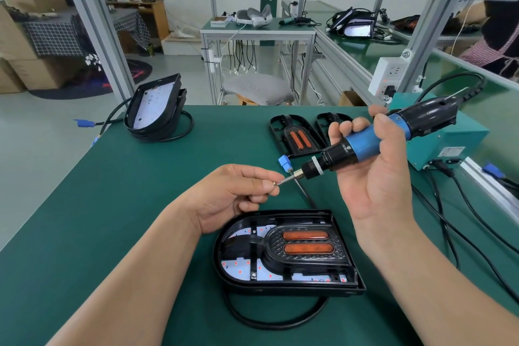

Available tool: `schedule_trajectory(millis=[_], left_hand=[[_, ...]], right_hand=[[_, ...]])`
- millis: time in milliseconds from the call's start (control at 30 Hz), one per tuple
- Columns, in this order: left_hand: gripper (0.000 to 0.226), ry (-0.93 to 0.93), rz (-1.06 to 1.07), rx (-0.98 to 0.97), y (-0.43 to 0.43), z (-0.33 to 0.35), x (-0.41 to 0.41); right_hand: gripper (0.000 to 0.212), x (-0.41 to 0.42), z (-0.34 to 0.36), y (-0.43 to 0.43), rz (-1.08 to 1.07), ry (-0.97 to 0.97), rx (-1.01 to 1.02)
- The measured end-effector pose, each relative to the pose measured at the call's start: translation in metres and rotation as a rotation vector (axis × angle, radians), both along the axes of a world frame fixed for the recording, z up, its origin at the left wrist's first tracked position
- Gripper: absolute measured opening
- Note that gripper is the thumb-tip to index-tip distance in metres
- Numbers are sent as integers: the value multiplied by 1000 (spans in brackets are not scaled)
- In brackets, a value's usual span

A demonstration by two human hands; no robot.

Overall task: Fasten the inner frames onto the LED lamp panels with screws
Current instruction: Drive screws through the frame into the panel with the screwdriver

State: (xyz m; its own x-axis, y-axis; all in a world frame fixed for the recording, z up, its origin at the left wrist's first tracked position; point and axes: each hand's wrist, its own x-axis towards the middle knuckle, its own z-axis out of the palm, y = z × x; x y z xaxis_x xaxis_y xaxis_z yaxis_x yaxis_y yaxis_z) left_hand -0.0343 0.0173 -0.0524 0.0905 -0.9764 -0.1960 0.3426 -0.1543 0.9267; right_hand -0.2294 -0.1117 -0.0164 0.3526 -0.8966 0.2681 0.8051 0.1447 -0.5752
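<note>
Left hand (pixel 238 191): thumb and forefinger pinch small silver screw (pixel 276 183) at bit tip (pixel 286 179) | right hand (pixel 376 174): fingers wrapped round blue-and-black electric screwdriver (pixel 362 146), long axis slanting down-left to screw | black D-shaped LED lamp panel (pixel 222 258), black inner frame (pixel 269 241) seated: lies flat below both hands, screw above its far edge.

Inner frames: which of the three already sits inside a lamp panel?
The nearest inner frame, at bottom centre, in the black lamp panel; the other two lie loose farther back.
</note>
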Motion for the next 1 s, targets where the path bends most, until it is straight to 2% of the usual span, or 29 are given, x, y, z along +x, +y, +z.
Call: schedule_trajectory(millis=[767, 1000], left_hand=[[19, -18, -2, -18, 0, 0, -3], [20, -100, 21, -34, -1, -3, -2]], right_hand=[[17, 1, -2, 1, -4, 32, 7], [19, 4, -5, -1, -29, 104, 94]])
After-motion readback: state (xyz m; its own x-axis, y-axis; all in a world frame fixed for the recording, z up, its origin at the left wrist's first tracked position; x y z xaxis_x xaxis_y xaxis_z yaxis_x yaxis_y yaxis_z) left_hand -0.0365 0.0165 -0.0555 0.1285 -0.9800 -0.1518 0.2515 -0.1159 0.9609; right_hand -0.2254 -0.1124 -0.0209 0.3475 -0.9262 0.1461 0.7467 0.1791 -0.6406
